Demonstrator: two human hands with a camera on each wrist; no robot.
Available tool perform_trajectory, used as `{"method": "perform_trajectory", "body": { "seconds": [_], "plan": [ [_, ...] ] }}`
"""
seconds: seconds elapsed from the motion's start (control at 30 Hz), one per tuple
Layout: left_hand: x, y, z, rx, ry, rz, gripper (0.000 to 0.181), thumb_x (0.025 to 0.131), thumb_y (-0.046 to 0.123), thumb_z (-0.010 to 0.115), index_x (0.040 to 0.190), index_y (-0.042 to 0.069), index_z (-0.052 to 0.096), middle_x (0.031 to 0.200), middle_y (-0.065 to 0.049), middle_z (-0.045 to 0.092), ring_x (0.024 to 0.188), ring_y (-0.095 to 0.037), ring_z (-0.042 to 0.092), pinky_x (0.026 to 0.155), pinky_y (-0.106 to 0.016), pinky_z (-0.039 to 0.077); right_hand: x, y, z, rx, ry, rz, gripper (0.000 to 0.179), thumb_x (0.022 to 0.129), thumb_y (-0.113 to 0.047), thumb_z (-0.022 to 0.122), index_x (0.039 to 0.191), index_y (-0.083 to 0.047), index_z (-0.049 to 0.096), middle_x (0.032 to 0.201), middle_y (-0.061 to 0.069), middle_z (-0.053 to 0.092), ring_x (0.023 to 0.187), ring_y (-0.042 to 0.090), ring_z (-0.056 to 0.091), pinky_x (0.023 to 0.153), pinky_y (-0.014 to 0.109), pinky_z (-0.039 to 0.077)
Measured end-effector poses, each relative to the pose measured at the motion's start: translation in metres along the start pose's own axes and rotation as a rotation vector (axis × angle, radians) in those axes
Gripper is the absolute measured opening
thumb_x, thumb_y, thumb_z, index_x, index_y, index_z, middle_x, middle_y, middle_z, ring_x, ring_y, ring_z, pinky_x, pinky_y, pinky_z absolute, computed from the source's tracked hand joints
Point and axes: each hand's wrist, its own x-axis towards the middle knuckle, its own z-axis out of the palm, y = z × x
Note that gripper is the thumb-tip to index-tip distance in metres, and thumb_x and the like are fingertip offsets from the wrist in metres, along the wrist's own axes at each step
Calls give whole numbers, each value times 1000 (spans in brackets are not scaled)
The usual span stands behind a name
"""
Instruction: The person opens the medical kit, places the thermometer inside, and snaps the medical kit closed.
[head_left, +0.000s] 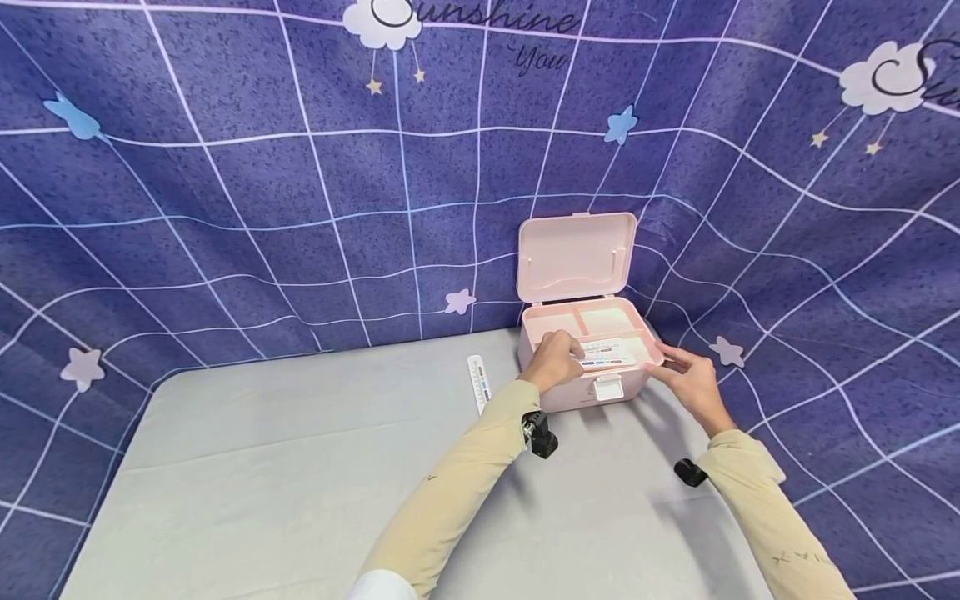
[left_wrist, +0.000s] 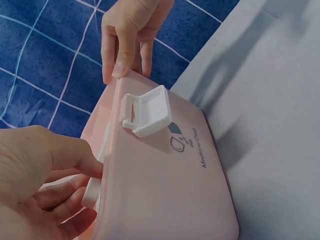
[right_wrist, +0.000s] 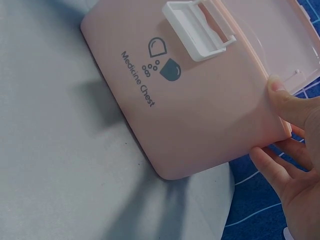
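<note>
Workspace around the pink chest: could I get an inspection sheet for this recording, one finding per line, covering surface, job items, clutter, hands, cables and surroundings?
Surface: pale grey table, with shadows on it near the hands.
Job items: pink chest marked "Medicine Chest", lid raised, white latch undone; white printed pieces in its front compartment.
Clutter: one white printed strip left of the chest, partly hidden by the sleeve.
Left hand: grips a white piece just inside the front rim.
Right hand: thumb on the chest's right rim, fingers at its side.
Cables: nothing seen.
Surroundings: blue-purple gridded curtain with stars and clouds.
</note>
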Motion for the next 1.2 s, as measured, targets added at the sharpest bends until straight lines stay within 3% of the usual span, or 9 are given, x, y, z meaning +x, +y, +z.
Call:
{"method": "perform_trajectory", "body": {
  "seconds": [0.23,0.47,0.67,0.87,1.07,1.2],
  "plan": [
    [-1,1,1,-18,16,-35,27,69,-1,68,93,6,76,101,-2,71,102,-19,61,84,-24,49,-1,-1,0,15,4,0,55,76,-12,79,125,3,59,120,23,59,90,2,64,70,10,49],
    [0,1,3,-41,48,-76,18,70,1,71,86,7,77,92,-3,72,92,-17,62,77,-23,49,-14,-41,-2,32,-12,-5,50,78,1,74,122,12,55,119,32,55,103,43,58,70,9,48],
    [3,1,5,-35,60,-103,14,69,1,71,79,9,76,88,-2,71,88,-18,62,75,-25,50,-9,-29,-1,48,-7,-14,49,77,2,74,122,12,56,118,32,55,102,40,60,69,10,48],
    [5,1,8,-34,68,-122,15,70,1,71,81,10,77,89,-1,72,93,-19,62,79,-25,49,-3,-8,-1,20,12,3,53,77,-6,77,124,5,58,119,27,58,96,20,65,70,9,48],
    [8,-1,12,-42,68,-147,16,70,0,72,83,9,76,89,-2,72,92,-17,63,79,-24,50,-3,-6,-1,22,11,4,55,77,-10,78,125,5,57,120,26,57,91,6,64,70,10,49],
    [7,-1,13,-42,77,-145,14,71,0,72,82,8,76,89,-3,72,92,-18,64,80,-25,50,-3,-5,1,26,11,15,54,77,-10,78,125,5,57,121,26,56,93,9,64,70,9,48]
  ]
}}
